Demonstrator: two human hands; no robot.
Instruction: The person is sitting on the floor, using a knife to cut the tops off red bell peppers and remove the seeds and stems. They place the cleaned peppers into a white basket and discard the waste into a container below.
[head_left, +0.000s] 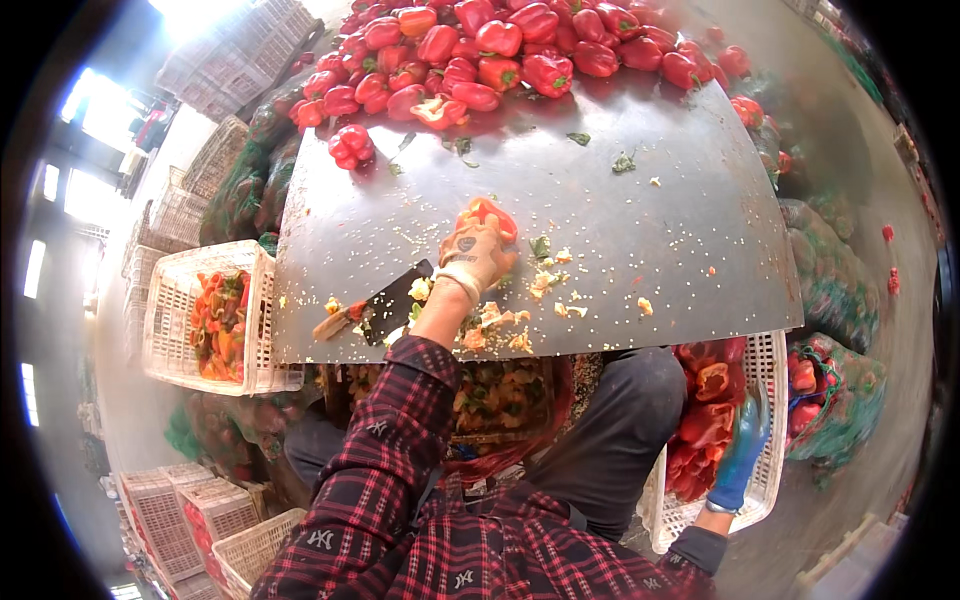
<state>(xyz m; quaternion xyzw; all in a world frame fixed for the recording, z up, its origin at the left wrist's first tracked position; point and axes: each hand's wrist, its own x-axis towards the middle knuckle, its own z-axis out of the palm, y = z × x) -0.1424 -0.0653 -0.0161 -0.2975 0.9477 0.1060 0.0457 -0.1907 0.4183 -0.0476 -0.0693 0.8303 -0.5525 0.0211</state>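
My left hand (471, 255), in an orange work glove, grips a hollowed red bell pepper piece (491, 215) above the metal tabletop (675, 247). Beside its wrist lies a cleaver (397, 304) with a dark blade and wooden handle, bits of pepper core on and around it. Pale pepper cores (491, 319) and scattered seeds cover the near part of the table. Down at the right, my right hand (739, 450), in a blue glove, reaches into a white plastic crate (765, 480) with fingers extended beside cut red peppers (701, 420). No item shows in it; its palm side is hidden.
Whole red bell peppers (480, 52) are heaped at the table's far side, one pepper (350, 146) apart from them. A white crate (259, 322) of pepper pieces stands left. Net sacks (832, 277) flank the table; a container of scraps (499, 397) sits underneath.
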